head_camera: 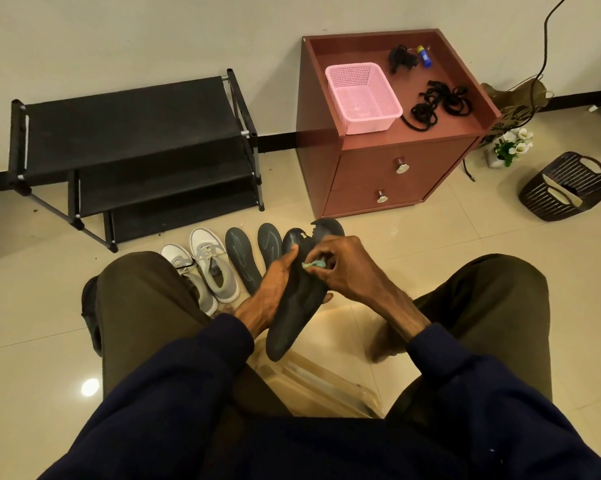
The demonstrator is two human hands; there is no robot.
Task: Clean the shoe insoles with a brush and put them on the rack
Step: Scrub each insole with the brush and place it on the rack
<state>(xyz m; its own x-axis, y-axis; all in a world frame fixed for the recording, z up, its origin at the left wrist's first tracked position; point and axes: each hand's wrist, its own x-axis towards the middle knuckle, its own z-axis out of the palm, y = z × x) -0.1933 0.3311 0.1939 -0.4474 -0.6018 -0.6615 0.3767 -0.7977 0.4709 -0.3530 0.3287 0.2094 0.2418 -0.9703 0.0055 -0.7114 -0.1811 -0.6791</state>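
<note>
While aloft, insole (294, 306) in L hand (275, 277).

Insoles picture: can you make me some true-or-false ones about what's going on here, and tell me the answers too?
1. The left hand holds a dark insole. True.
2. The pink basket sits on the floor. False: it stands on top of the brown cabinet.
3. Two grey insoles lie on the floor next to the sneakers. True.
4. Cleaned insoles are already on the black rack. False: no insole shows on any of its shelves.
5. The right hand pinches a small teal tool against the dark insole. True.
</note>
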